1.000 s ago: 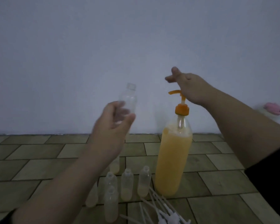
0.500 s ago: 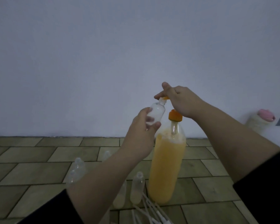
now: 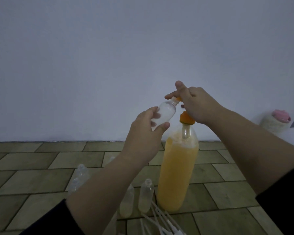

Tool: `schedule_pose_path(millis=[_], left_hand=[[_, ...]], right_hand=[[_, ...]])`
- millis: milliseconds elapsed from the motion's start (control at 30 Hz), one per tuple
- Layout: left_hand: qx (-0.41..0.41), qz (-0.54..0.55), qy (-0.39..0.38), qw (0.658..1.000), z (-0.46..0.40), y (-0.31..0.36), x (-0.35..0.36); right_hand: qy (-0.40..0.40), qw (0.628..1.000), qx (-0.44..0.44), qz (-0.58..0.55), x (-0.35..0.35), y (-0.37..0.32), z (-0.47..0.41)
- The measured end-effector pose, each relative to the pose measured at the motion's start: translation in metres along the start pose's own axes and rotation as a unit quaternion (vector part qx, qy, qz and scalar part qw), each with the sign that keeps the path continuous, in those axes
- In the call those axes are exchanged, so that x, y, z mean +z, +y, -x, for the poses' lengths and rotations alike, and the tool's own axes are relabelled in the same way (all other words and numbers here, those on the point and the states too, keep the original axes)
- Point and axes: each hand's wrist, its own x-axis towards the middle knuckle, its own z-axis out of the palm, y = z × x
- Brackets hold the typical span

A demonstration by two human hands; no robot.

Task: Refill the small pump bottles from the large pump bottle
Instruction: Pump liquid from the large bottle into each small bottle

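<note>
A tall bottle of orange liquid (image 3: 176,175) stands on the tiled floor, topped by an orange pump (image 3: 186,118). My right hand (image 3: 195,106) rests on the pump head, fingers curled over it, and hides most of it. My left hand (image 3: 146,131) grips a small clear bottle (image 3: 165,111), tilted so its open mouth meets the orange spout. Several other small clear bottles (image 3: 146,195) stand uncapped on the floor left of the big bottle, some partly behind my left forearm.
White pump tops with long tubes (image 3: 161,223) lie in a heap at the bottom of the view. A pale blue wall (image 3: 109,65) rises behind the floor. A white object with a pink top (image 3: 277,119) sits at the far right.
My left hand brought the small bottle from the left up to the pump spout. My right hand came down onto the pump head. The view tilted downward and nearer.
</note>
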Motion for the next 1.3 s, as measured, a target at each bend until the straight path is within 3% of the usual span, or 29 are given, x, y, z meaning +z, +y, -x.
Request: schedule_pose_path(millis=[400,700,1000,1200,1300], left_hand=[[0.007,-0.040,-0.021,0.999,0.007,-0.002,-0.003],[0.027,-0.038,-0.028,0.999,0.005,0.001,-0.005],[0.026,-0.043,-0.039,0.998,0.008,0.007,-0.008],[0.026,-0.047,-0.037,0.998,0.008,0.006,-0.004],[0.017,-0.051,-0.050,0.997,0.012,0.001,-0.002]], right_hand=[[-0.066,0.997,0.011,-0.033,-0.006,-0.002,0.011],[0.041,0.998,0.008,-0.054,0.002,0.002,0.010],[-0.034,0.998,0.024,-0.044,-0.010,-0.004,0.012],[0.064,0.995,0.011,-0.071,0.002,0.001,0.014],[0.061,0.996,0.009,-0.065,0.012,0.008,0.018]])
